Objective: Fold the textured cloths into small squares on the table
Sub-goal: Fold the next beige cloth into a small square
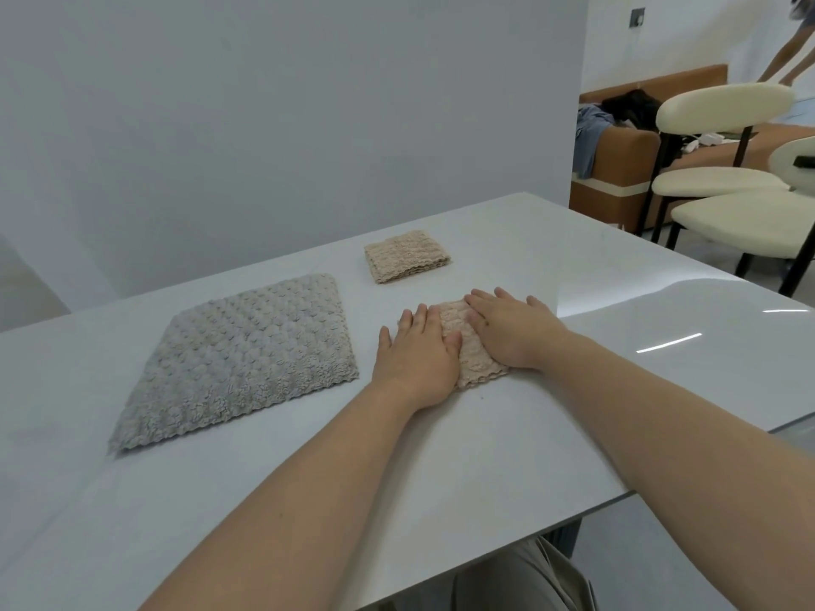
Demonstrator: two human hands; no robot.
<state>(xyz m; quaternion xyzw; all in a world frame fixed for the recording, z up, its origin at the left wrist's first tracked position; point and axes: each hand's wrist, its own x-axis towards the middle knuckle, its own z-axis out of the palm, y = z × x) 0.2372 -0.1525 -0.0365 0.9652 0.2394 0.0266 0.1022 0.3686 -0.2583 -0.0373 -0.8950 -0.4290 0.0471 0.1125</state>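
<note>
Both hands, left (419, 346) and right (511, 330), lie spread flat, pressing your beige cloth (469, 346) to set its creases; grey cloth (247, 355) waits at nine o'clock.

Both forearms bare, no sleeves in frame. Left hand (416, 352) and right hand (514, 330): no rings, watch or gloves. Beige-grey pleated trousers (525, 575) visible below table edge.

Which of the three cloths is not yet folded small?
The large grey cloth, left of both hands; the two beige ones are already small squares.
</note>
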